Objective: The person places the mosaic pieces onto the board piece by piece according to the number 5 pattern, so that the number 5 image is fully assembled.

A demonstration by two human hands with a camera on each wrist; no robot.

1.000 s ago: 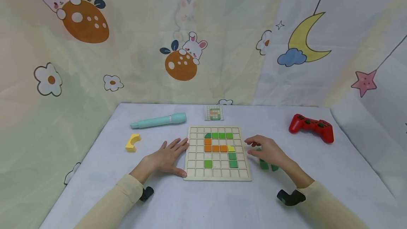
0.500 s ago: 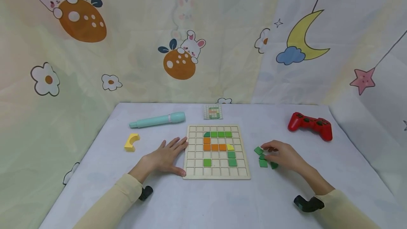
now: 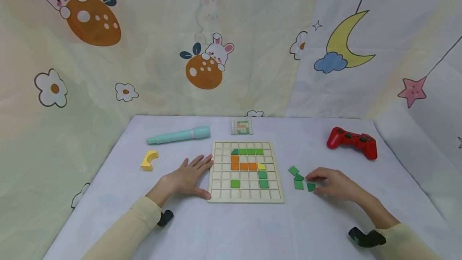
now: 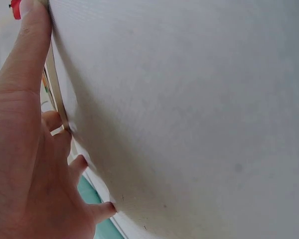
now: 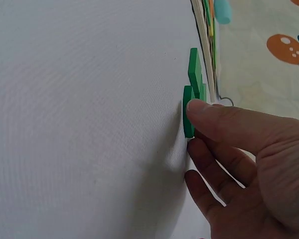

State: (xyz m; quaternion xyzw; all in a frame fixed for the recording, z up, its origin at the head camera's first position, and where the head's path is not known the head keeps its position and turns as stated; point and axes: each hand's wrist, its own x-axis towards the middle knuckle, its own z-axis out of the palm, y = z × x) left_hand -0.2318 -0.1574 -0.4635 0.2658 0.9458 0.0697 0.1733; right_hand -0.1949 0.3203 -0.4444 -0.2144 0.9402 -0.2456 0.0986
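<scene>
Dark green puzzle tile [image 3: 311, 187] lay beside the right hand [image 3: 335, 183], grip spread, thumb at its edge; pinching opposite edges seemed surest. Left hand [image 3: 187, 180], splayed, touched the grid board [image 3: 244, 201].

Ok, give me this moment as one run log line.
left hand: spread against board | right hand: at green tile, grip unclear | three other green tiles: on table beside board

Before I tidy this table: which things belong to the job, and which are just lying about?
Job, seemingly:
grid board
coloured tiles on it
loose green tiles
pattern card

Lying about:
teal stick
yellow notched block
red game controller
</scene>
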